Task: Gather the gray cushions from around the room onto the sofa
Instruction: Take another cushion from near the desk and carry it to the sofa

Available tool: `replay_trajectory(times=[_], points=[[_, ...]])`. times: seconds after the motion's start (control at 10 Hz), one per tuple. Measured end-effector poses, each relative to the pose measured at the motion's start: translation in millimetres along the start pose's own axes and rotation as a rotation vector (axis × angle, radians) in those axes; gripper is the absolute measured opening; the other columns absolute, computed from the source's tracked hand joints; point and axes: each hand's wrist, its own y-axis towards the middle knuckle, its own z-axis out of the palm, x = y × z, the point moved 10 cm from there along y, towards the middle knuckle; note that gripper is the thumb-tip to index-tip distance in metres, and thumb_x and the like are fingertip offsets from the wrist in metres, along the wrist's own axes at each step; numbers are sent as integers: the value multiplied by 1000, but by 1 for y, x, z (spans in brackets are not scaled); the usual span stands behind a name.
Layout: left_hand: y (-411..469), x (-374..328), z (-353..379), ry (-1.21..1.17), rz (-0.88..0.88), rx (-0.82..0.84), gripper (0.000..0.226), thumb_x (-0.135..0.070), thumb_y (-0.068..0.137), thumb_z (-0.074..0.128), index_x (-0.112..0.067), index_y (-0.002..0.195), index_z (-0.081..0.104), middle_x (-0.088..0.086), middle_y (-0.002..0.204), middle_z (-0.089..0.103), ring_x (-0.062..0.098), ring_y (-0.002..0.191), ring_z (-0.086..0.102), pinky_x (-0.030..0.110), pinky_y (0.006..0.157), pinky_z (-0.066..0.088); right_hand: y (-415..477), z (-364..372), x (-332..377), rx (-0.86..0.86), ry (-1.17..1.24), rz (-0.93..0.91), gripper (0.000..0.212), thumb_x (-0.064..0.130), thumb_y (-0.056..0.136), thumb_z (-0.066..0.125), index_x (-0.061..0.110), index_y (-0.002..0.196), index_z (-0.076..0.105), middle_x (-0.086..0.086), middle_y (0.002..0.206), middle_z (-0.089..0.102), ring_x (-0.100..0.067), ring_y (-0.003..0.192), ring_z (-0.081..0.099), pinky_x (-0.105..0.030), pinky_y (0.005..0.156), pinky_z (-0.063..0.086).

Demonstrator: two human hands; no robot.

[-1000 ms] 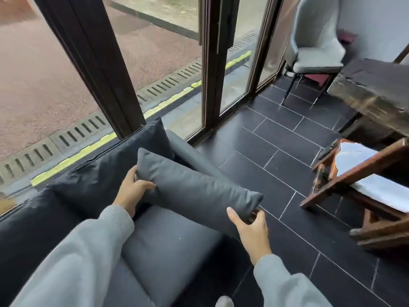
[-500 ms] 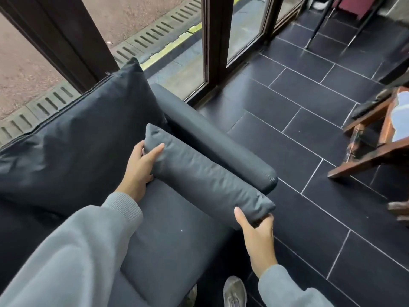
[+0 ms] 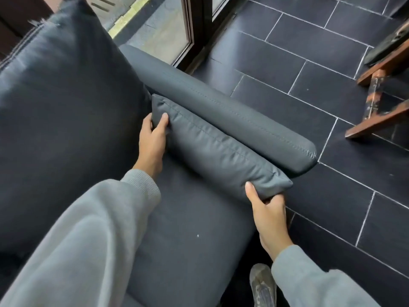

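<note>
A long gray cushion [image 3: 221,149] stands on its edge on the sofa [image 3: 188,244] seat, lying lengthwise along the inner side of the armrest [image 3: 232,116] and pressed against it. Its far end sits just beside the big back cushion [image 3: 66,103]; its near end reaches the front edge of the seat and pokes slightly past it. The left hand [image 3: 152,140] grips the far end: the thumb lies on the face turned toward the seat, and the fingers are curled round the end, mostly hidden between cushion and back cushion. The right hand [image 3: 270,216] grips the near end from below, thumb pressed on the inner face, fingers curled under the corner. The hands are well apart, one at each end, both clamped on the cushion. Both arms wear light gray sleeves [image 3: 88,240]; the left one crosses the seat from the lower left. To the right of the sofa lies a dark tiled floor [image 3: 332,196] with pale joints. A shoe [image 3: 262,282] shows on the floor at the foot of the sofa, just beside the right sleeve. A wooden frame [image 3: 376,120] stands on the tiles at the right edge, well apart from the sofa. Beyond the armrest, a dark door frame [image 3: 199,29] with glass meets the floor
</note>
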Motion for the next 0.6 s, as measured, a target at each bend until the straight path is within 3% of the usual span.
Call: replay_trajectory(times=[0.1,0.2,0.4,0.5,0.6], points=[[20,6,-3,75,-23,31,55,-64,84,65,-48,136,57,-27,128,67,5,121,63,51,105,52,18,16,4,28,-94,34,76,62,79,81,17,137,59,7,133,65,-14,126,60,-40,112,47],[36,17,5,99,-63,101,50,-66,84,62,-56,132,57,-31,125,67,6,119,61,56,99,52,33,18,-5,58,-180,79,70,66,83,78,13,125,59,7,123,59,-15,119,55,-33,99,43],[47,24,12,125,-60,132,50,-72,82,59,-61,131,52,-31,127,64,8,121,59,51,95,49,42,18,-7,97,-248,91,79,69,83,75,11,134,59,14,113,55,-12,113,51,-30,95,39],[39,16,9,174,-89,158,64,-77,82,56,-59,142,43,-31,133,59,11,125,56,51,95,46,32,12,3,131,-279,106,86,74,80,73,15,140,56,15,120,59,-9,110,56,-29,95,39],[19,11,-6,333,-75,133,76,-77,85,54,-48,154,38,-17,149,55,19,136,53,48,110,44,17,1,1,201,-429,195,89,81,86,59,11,140,59,1,138,62,-24,130,56,-33,102,42]])
